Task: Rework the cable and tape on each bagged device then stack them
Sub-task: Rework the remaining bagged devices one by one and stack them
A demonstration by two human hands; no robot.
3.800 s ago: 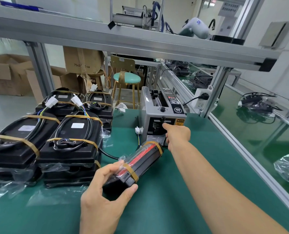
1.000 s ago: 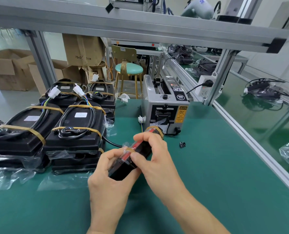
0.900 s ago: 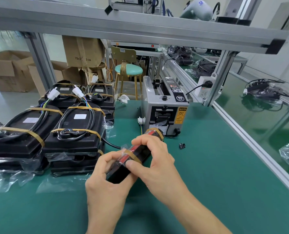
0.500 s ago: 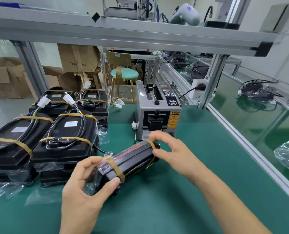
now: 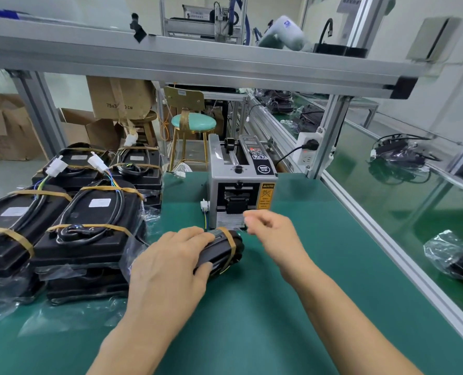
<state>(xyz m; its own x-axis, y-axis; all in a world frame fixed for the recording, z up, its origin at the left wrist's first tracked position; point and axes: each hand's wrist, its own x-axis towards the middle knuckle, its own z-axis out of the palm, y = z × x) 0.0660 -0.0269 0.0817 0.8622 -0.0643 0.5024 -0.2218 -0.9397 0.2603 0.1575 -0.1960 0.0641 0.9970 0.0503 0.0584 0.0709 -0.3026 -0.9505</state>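
The left hand (image 5: 170,262) was laid over the bagged device (image 5: 222,251) on the green mat (image 5: 252,320), fingers on its top and the thumb curled round its near side, so that it was gripped. A brown tape band (image 5: 231,246) was wrapped round the device's far end. Just right of it, the right hand (image 5: 275,232) was held above the mat with fingers loosely curled and blurred; nothing could be seen in it. To the left, stacked bagged devices (image 5: 89,226) were seen, taped with coiled cables on top. Farther off, just beyond the hands, the grey tape dispenser (image 5: 241,182) was standing
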